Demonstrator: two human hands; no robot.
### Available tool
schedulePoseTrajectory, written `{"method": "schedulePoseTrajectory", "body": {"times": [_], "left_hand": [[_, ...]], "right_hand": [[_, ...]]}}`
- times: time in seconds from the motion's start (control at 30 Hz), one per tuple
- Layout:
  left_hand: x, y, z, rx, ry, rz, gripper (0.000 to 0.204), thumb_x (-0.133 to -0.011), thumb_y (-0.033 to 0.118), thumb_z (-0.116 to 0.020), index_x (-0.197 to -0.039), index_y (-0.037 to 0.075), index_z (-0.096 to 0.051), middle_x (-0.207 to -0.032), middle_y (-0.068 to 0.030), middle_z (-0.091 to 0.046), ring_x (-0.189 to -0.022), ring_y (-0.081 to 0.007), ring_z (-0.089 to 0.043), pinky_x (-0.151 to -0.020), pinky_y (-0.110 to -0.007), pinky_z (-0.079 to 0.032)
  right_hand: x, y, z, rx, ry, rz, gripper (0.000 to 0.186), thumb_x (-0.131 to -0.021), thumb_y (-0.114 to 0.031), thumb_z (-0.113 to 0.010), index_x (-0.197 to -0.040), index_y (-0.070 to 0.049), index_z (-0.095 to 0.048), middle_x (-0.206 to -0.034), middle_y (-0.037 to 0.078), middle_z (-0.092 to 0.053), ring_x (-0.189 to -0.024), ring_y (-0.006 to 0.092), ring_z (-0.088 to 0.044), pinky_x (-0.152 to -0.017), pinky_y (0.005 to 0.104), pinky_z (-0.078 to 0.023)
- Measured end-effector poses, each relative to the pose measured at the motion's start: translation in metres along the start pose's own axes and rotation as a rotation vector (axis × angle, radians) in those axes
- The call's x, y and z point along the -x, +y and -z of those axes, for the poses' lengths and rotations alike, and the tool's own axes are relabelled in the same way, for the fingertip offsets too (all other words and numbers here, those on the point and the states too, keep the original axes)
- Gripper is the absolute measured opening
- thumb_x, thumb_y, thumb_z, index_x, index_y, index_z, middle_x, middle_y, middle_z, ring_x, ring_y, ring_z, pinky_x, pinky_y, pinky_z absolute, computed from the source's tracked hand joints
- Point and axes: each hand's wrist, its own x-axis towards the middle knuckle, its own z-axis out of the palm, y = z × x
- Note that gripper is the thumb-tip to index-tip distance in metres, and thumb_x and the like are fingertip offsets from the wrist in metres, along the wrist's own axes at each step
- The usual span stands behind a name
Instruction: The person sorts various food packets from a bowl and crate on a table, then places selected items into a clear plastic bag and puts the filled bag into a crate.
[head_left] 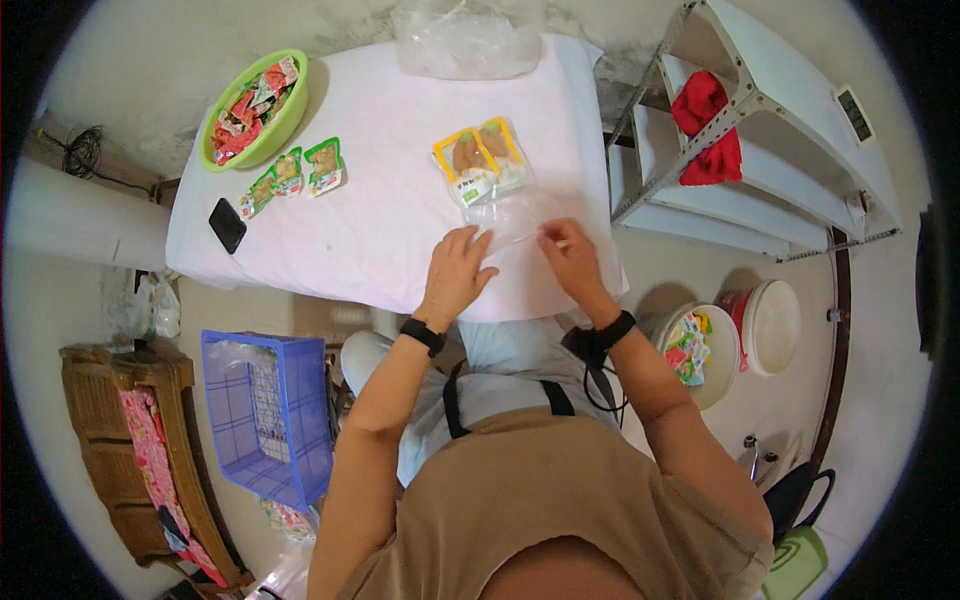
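On the pink-white tablecloth in front of me lies a clear plastic bag (512, 214). Two yellow-and-white food packets (481, 160) with brown contents lie side by side at its far end; whether they are inside the bag or on it I cannot tell. My right hand (574, 262) pinches the bag's near right edge between thumb and fingertips. At the near left corner rests my left hand (456, 272), fingers bent a little and thumb apart, its fingertips close to the plastic. To the left lie several small green-edged packets (325, 166).
A green basin (301, 98) of red packets stands at the table's far left, near a black phone (227, 226). More clear plastic bags (468, 45) lie at the back. Right are a metal shelf (690, 222) and buckets (773, 328); a blue crate (301, 410) stands at lower left.
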Motion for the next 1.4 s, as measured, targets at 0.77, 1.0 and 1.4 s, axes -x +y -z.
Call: {"method": "schedulePoseTrajectory", "body": {"times": [0.77, 1.0, 1.4], "left_hand": [[-0.088, -0.049, 0.086, 0.064, 0.264, 0.097, 0.015, -0.081, 0.005, -0.05, -0.093, 0.002, -0.059, -0.093, -0.0155, -0.06, -0.086, -0.0329, -0.057, -0.075, -0.038, -0.047], [-0.154, -0.063, 0.129, 0.252, 0.312, 0.198, 0.014, -0.085, 0.011, -0.051, -0.093, 0.002, -0.059, -0.076, -0.0119, -0.063, -0.068, -0.0217, -0.06, -0.063, -0.031, -0.047], [-0.092, -0.034, 0.134, 0.336, 0.319, 0.186, 0.013, -0.087, 0.012, -0.053, -0.092, 0.002, -0.059, -0.078, -0.0127, -0.062, -0.068, -0.0227, -0.06, -0.063, -0.031, -0.046]], "right_hand": [[-0.112, -0.101, 0.057, 0.343, 0.133, 0.797, 0.014, -0.079, -0.017, -0.061, -0.077, -0.004, -0.063, -0.079, 0.012, -0.059, -0.075, 0.0284, -0.056, -0.066, 0.0342, -0.045], [-0.16, -0.165, 0.078, 0.149, 0.008, 0.561, 0.019, -0.079, -0.019, -0.062, -0.081, -0.001, -0.063, -0.07, 0.006, -0.061, -0.065, 0.0145, -0.055, -0.061, 0.027, -0.044], [-0.095, -0.156, 0.085, 0.224, -0.045, 0.566, 0.016, -0.08, -0.017, -0.062, -0.083, -0.001, -0.062, -0.078, 0.005, -0.061, -0.074, 0.0129, -0.055, -0.07, 0.0258, -0.045]]}}
